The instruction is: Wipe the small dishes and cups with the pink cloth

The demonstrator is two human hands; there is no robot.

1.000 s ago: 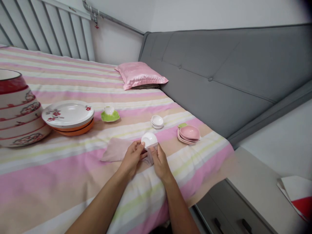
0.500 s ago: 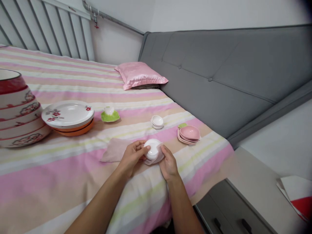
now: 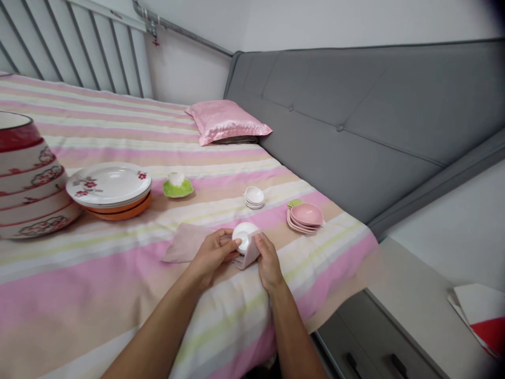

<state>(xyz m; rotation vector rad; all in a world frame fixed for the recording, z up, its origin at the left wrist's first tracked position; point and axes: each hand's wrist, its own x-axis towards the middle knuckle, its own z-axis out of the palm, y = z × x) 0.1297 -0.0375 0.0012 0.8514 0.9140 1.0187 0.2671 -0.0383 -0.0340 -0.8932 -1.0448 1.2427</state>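
Observation:
Between my hands is a small white dish [image 3: 243, 235], tilted toward me above the striped bedspread. My left hand [image 3: 215, 253] grips its left edge, thumb on the face. My right hand [image 3: 269, 261] pinches a pale pink cloth [image 3: 251, 253] and presses a fold of it against the dish's right side. The rest of that cloth lies flat on the bed to the left, partly under my left hand. Just beyond stands a stack of small white dishes [image 3: 254, 196]. Pink fruit-shaped bowls [image 3: 306, 215] are stacked to the right.
A green leaf-shaped dish with a white cup [image 3: 178, 185] sits further left. Flowered plates [image 3: 110, 184] rest on orange ones [image 3: 125, 210], beside tall stacked bowls [image 3: 33, 195]. A pink pillow [image 3: 226, 121] lies by the grey headboard [image 3: 355, 121]. A drawer cabinet [image 3: 371, 337] stands lower right.
My right hand has moved slightly left and up, drawing the cloth further over the white dish's face. The dish has shifted slightly left in my left hand.

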